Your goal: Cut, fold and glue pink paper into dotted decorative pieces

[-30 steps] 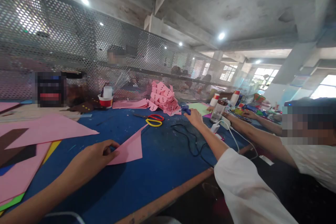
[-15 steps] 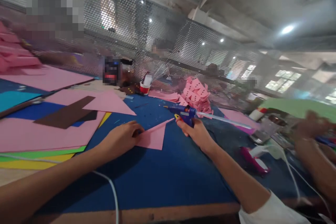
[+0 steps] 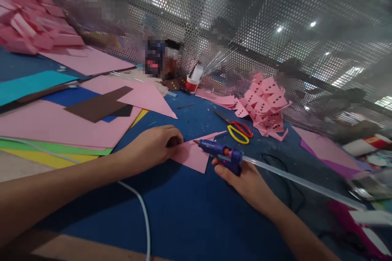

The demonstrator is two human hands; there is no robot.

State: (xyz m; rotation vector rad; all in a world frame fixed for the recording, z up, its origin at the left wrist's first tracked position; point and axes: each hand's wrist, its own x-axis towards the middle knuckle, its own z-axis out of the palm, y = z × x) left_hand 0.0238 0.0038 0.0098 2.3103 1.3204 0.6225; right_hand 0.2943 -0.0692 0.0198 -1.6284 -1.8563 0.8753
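Note:
My left hand (image 3: 162, 142) is closed at the left end of a small pink sheet (image 3: 196, 159), its fingertips pinching or pressing the edge. The sheet lies on the blue table and has a narrow strip along its far edge. A blue glue gun (image 3: 222, 153) is gripped in my right hand (image 3: 245, 179), with a long clear glue stick (image 3: 290, 179) out of its back end. Its nozzle points left, over the pink sheet near my left fingers; whether it touches cannot be made out. Scissors (image 3: 239, 130) with red and yellow handles lie just beyond the gun.
Coloured sheets (image 3: 61, 126) with a brown strip (image 3: 99, 104) are stacked at left. Dotted pink pieces (image 3: 266, 102) are heaped before a perforated metal screen (image 3: 190, 12). A red-and-white cup (image 3: 192, 83) stands at the back. A white cable (image 3: 142, 204) crosses the table's front.
My right hand has brought the glue gun left and nearer, over the pink sheet, uncovering the scissors. My left hand keeps its hold. The view has turned and tilted down.

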